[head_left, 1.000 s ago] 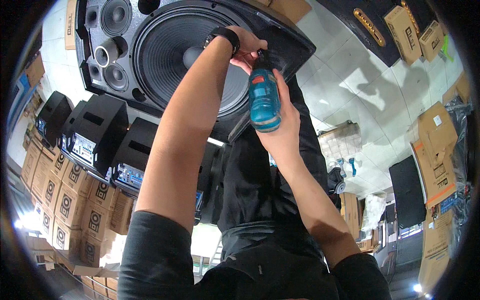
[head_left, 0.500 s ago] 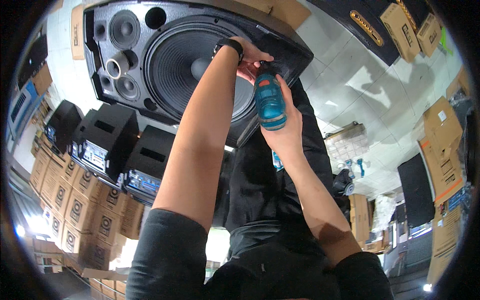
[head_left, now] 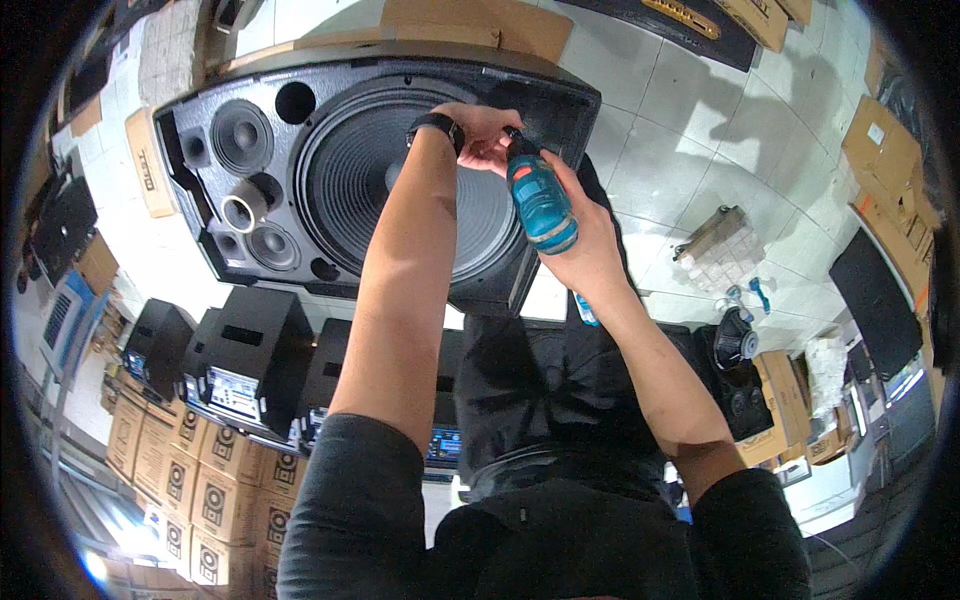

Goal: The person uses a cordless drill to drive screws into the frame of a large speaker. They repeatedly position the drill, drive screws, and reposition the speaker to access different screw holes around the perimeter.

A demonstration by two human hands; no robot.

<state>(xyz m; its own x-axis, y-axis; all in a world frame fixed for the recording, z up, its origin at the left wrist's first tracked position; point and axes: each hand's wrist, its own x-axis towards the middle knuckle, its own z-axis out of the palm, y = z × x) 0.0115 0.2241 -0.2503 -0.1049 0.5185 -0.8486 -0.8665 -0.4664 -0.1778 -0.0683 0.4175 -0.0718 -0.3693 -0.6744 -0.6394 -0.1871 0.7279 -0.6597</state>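
Note:
A black speaker cabinet (head_left: 545,105) lies face up in front of me, with a big ribbed woofer (head_left: 340,190) in it. In my right hand (head_left: 592,245) is a teal cordless drill (head_left: 543,208), gripped from behind, its nose aimed at the cabinet's right part. My left hand (head_left: 482,132), with a dark band on the wrist, reaches over the woofer's edge. Its fingers are bent together right beside the drill's nose; whatever they pinch is too small to make out. A roll of tape (head_left: 243,210) rests on the cabinet's left side, near two smaller round drivers.
Several black cabinets (head_left: 255,345) stand at the left, with stacked cartons (head_left: 215,500) behind them. Flat cardboard (head_left: 520,28) lies past the speaker. On the tiled floor at right are a wrapped block (head_left: 722,245), another teal tool (head_left: 760,295) and a loose driver (head_left: 733,342).
The view has shifted, so the cabinet sits slightly lower and farther left. Both hands stay together at the drill's nose, and the drill remains in my right hand.

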